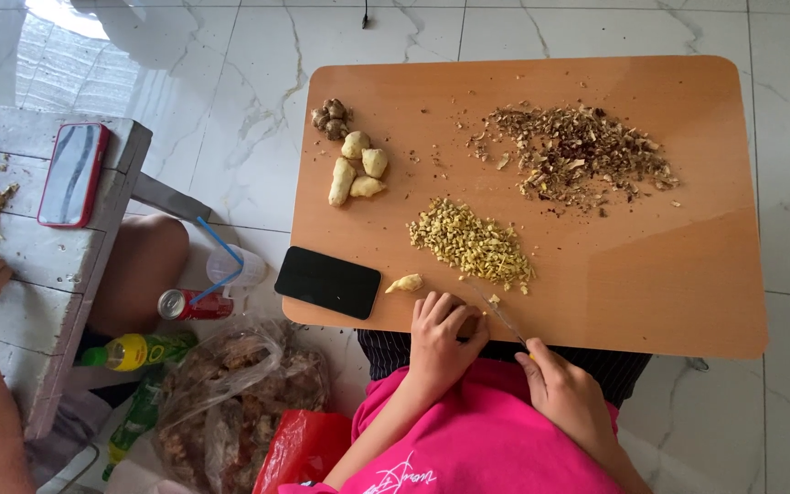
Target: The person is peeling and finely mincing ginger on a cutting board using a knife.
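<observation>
A: Head view first. What are the hands on?

B: The left hand (439,337), at about 6 o'clock on the wooden board (688,302), has its fingers curled down over a small ginger piece (471,324), pinning it at the near edge. The right hand (567,395), toward 5 o'clock, is closed around a knife (505,320) whose blade angles up toward that piece.

A: And the rest of the board?

B: Chopped ginger (472,243) is heaped at the centre, a pile of brown peelings (578,154) lies at 1 o'clock, peeled ginger chunks (357,170) sit at 10 o'clock, and a black phone (327,282) lies at 8 o'clock.

A: Any containers?

B: Off the board at 8 o'clock, a clear plastic bag (230,402) holds brownish unpeeled pieces, and a plastic cup (229,267) has a blue straw in it; its contents I cannot tell
</observation>
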